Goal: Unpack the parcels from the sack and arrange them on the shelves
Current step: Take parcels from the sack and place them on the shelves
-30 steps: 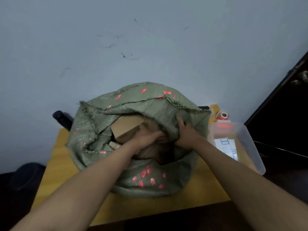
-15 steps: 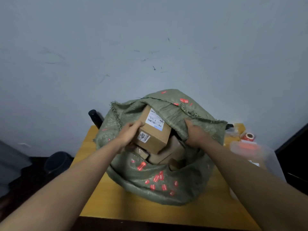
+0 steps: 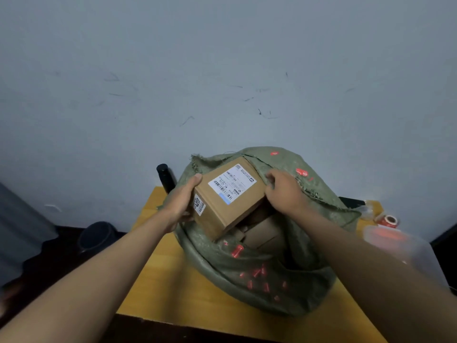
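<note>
— Since half a second ago, has the parcel (image 3: 228,196) moved?
— Yes, it has come higher out of the sack (image 3: 259,273), tilted, its white label facing up.
— Who holds it?
— The left hand (image 3: 181,204) grips its left end, thumb on top, fingers curled beneath. The right hand (image 3: 284,191) pinches the sack's rim just beside the parcel.
— And deeper in?
— More brown boxes (image 3: 264,233) lie in the sack's mouth. The sack sits on the yellow worktop (image 3: 173,280), with a clear tub (image 3: 405,248) and a red tape roll (image 3: 389,221) to its right.
</note>
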